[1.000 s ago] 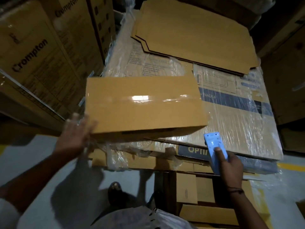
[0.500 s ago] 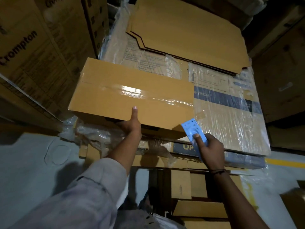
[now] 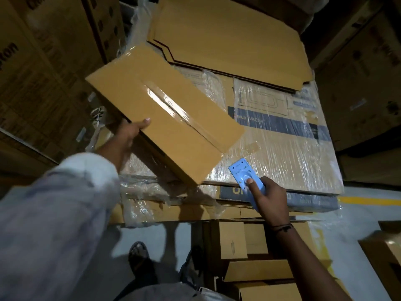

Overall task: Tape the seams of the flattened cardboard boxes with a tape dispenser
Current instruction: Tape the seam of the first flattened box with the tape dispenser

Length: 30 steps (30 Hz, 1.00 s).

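A brown cardboard box [image 3: 134,83] with shiny clear tape [image 3: 173,109] along its middle seam is lifted and tilted above the stack. My left hand [image 3: 130,132] grips its near long edge, thumb on top and fingers underneath. My right hand [image 3: 269,196] holds a light blue tape dispenser [image 3: 240,172] low at the front edge of the stack, thumb pressed on its face. Flattened brown cardboard sheets [image 3: 227,40] lie at the back of the stack.
The stack is a plastic-wrapped pile of printed cartons [image 3: 282,131]. Large printed cartons [image 3: 43,72] stand at the left, darker ones [image 3: 364,83] at the right. Small brown boxes [image 3: 258,274] sit on the grey floor below. My foot [image 3: 138,255] stands near the stack.
My left hand has lifted the taped box off the stack and swung it, so the box now points diagonally, raised at the left. The right hand with the dispenser has barely moved.
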Available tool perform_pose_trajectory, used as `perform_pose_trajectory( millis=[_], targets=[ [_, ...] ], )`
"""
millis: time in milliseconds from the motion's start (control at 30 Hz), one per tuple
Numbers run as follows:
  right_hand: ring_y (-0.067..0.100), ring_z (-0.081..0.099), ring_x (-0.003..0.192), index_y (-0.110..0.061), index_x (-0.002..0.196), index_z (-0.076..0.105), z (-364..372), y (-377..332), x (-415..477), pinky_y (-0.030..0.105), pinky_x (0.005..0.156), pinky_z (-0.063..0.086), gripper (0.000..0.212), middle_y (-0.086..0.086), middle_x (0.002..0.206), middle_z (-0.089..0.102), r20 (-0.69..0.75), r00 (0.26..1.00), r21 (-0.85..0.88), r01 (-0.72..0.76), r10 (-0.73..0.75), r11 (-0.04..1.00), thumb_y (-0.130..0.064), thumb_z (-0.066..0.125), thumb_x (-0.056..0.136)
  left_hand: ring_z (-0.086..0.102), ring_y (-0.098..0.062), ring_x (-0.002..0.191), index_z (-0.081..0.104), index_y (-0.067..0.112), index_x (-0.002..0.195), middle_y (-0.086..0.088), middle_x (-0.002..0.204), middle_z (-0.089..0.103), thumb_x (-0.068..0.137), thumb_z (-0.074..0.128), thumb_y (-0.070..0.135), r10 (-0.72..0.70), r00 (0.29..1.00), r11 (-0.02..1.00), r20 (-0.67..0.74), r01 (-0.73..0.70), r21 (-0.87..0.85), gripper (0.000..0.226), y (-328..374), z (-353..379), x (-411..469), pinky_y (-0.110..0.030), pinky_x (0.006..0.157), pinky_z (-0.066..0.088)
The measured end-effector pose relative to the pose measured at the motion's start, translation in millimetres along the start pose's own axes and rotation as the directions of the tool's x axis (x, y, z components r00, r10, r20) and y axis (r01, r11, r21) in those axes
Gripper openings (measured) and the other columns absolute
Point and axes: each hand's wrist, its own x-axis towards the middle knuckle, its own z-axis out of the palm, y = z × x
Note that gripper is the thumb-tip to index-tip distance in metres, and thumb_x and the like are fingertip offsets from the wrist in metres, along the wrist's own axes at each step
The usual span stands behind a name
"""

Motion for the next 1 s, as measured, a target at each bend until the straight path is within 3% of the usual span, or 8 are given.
perform_pose_trajectory(
  millis=[67, 133, 267, 367, 467, 667, 800, 1000],
  targets=[
    [0.003, 0.058, 0.059, -0.02, 0.079, 0.064, -5.0, -2.3, -2.4, 0.017, 0.046, 0.04, 0.043, -0.007, 0.071, 0.063, -0.006, 1.0, 0.026, 0.0, 0.0, 1.0, -0.058, 0.058, 0.097, 0.049, -0.036, 0.144, 0.033, 0.02, 0.162, -0.011, 0.159, 0.049, 0.065, 0.097, 0.054, 0.092, 0.992, 0.993, -0.082, -0.086, 0.075, 0.121, 22.2, -8.5, 41.1, -0.049, 0.118, 0.042],
    [0.0, 0.059, 0.062, -0.019, 0.078, 0.064, -7.9, -4.8, -4.0, 0.016, 0.047, 0.04, 0.043, -0.009, 0.069, 0.062, -0.008, 1.0, 0.065, 0.004, -0.003, 0.998, -0.058, 0.058, 0.095, 0.045, -0.035, 0.147, 0.024, 0.013, 0.165, -0.014, 0.164, 0.041, 0.088, 0.081, 0.041, 0.158, 0.968, 0.959, -0.195, -0.104, 0.264, 0.1, 48.1, 0.5, 31.2, -0.041, 0.119, 0.04],
    [0.004, 0.059, 0.062, -0.021, 0.078, 0.063, -1.0, -6.5, -1.1, 0.02, 0.047, 0.039, 0.049, -0.008, 0.067, 0.061, -0.004, 1.0, 0.057, 0.002, -0.002, 0.998, -0.067, 0.051, 0.091, 0.002, -0.058, 0.156, -0.011, 0.016, 0.167, -0.027, 0.173, -0.008, 0.08, 0.067, 0.077, 0.211, 0.92, 0.818, -0.331, 0.02, 0.575, 0.132, 51.6, 78.9, -42.3, -0.069, 0.125, 0.011],
    [0.012, 0.059, 0.061, -0.021, 0.075, 0.061, 9.0, -2.7, 4.2, 0.031, 0.051, 0.04, 0.051, -0.003, 0.067, 0.062, 0.003, 1.0, 0.056, -0.001, 0.001, 0.998, -0.069, 0.051, 0.091, -0.01, -0.056, 0.156, -0.003, 0.027, 0.167, -0.019, 0.175, -0.012, 0.07, 0.04, 0.099, 0.57, 0.819, 0.382, 0.057, -0.326, 0.865, 0.128, 12.1, 155.9, -95.1, -0.073, 0.119, -0.003],
    [0.015, 0.06, 0.062, -0.018, 0.075, 0.063, 10.3, -2.9, 7.0, 0.029, 0.05, 0.04, 0.05, -0.001, 0.068, 0.063, -0.006, 0.999, 0.135, -0.034, 0.035, 0.99, -0.064, 0.054, 0.091, -0.019, -0.056, 0.154, -0.007, 0.032, 0.168, -0.014, 0.175, -0.018, 0.073, 0.041, 0.099, 0.45, 0.786, 0.103, 0.424, -0.518, 0.849, 0.126, -15.7, 205.3, -111.4, -0.076, 0.12, -0.008],
    [0.012, 0.058, 0.061, -0.019, 0.075, 0.064, 9.9, -0.7, 3.1, 0.03, 0.053, 0.04, 0.048, -0.004, 0.069, 0.063, -0.001, 0.997, 0.203, -0.075, 0.077, 0.976, -0.063, 0.055, 0.091, -0.009, -0.052, 0.158, -0.013, 0.037, 0.166, -0.007, 0.176, -0.014, 0.103, 0.042, 0.065, 0.537, 0.572, -0.244, 0.62, -0.598, 0.763, 0.088, -58.5, 169.8, -95.9, -0.065, 0.127, 0.004],
    [0.01, 0.059, 0.06, -0.023, 0.075, 0.063, 17.0, -9.3, 0.4, 0.027, 0.051, 0.038, 0.048, -0.005, 0.068, 0.063, 0.028, 0.999, 0.173, -0.047, 0.043, 0.984, -0.068, 0.051, 0.089, -0.01, -0.045, 0.16, -0.011, 0.04, 0.166, -0.003, 0.176, -0.014, 0.109, 0.043, 0.048, 0.457, 0.458, -0.352, 0.762, -0.694, 0.628, 0.079, -76.3, 124.6, -111.3, -0.058, 0.13, 0.001],
    [0.011, 0.053, 0.056, -0.023, 0.071, 0.059, 29.3, -30.2, -12.9, 0.029, 0.053, 0.037, 0.051, -0.004, 0.063, 0.057, 0.107, 0.994, 0.197, -0.006, -0.015, 0.98, -0.069, 0.051, 0.089, -0.018, -0.033, 0.161, -0.004, 0.052, 0.164, 0.007, 0.176, -0.015, 0.095, 0.063, 0.013, 0.243, 0.303, -0.425, 0.922, -0.821, 0.382, 0.104, -108.8, 33.2, -130.9, -0.049, 0.13, -0.008]
  ],
)
